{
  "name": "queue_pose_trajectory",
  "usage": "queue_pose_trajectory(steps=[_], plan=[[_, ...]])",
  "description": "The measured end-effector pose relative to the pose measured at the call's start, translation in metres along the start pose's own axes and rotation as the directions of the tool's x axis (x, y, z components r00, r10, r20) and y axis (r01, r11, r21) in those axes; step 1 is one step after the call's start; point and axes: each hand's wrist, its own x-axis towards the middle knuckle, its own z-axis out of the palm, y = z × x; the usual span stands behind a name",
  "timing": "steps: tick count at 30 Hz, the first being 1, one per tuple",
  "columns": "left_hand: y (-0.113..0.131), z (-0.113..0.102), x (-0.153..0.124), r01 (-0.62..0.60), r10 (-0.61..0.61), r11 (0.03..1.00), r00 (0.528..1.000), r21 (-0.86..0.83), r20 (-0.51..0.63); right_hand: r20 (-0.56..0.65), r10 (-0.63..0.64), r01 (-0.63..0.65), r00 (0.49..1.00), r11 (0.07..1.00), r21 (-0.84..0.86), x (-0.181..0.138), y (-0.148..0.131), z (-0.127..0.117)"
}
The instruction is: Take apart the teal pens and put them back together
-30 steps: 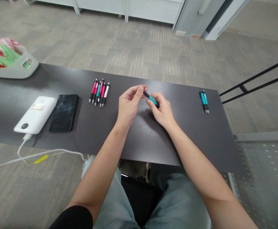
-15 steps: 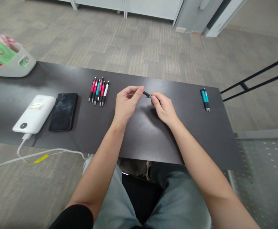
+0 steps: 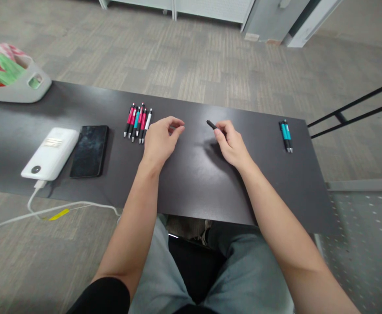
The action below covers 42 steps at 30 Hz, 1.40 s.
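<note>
My right hand (image 3: 232,144) is closed round a pen (image 3: 211,124), whose black end sticks out to the left above the dark table (image 3: 197,187). The rest of that pen is hidden by my fingers. My left hand (image 3: 161,141) is raised a little over the table with nothing in it, thumb and fingers bent and slightly apart. Just beyond its wrist side lies a group of several pens (image 3: 137,123), pink, teal and white with black grips. Two teal pens (image 3: 286,136) lie side by side near the table's right end.
Left of the pens are a black phone (image 3: 89,151) and a white power bank (image 3: 49,153) with a white cable (image 3: 63,208) running off the front edge. A pale basket (image 3: 35,89) with colourful contents stands at the far left. Black metal bars (image 3: 341,117) rise past the right edge.
My left hand has let go of the pen and moved left toward the pen group. The right hand keeps the pen and has shifted slightly right.
</note>
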Motion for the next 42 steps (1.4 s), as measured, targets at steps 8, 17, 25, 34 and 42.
queue_pose_trajectory(steps=[8, 17, 25, 34, 42], plan=[[-0.037, 0.025, 0.008, -0.121, 0.121, 0.992, 0.993, 0.034, 0.006, 0.008, -0.006, 0.006, 1.000, 1.000, -0.012, 0.000, 0.000, -0.001], [-0.029, 0.018, 0.005, -0.075, 0.074, 0.989, 0.997, -0.125, -0.009, 0.056, 0.083, -0.090, 0.995, 0.987, 0.132, 0.001, -0.015, -0.001], [0.032, 0.018, -0.003, 0.048, 0.126, 0.710, 0.973, -0.703, 0.194, 0.373, 0.219, -0.419, 0.902, 0.654, 0.629, -0.003, -0.053, 0.018], [0.040, 0.036, -0.008, 0.110, 0.089, 0.601, 0.975, -0.792, 0.203, 0.410, 0.196, -0.438, 0.891, 0.612, 0.658, -0.010, -0.066, 0.029], [0.044, 0.058, -0.010, 0.034, -0.053, 0.599, 0.999, -0.800, 0.003, 0.032, 0.117, -0.121, 0.993, 0.940, 0.318, -0.010, -0.051, 0.030]])
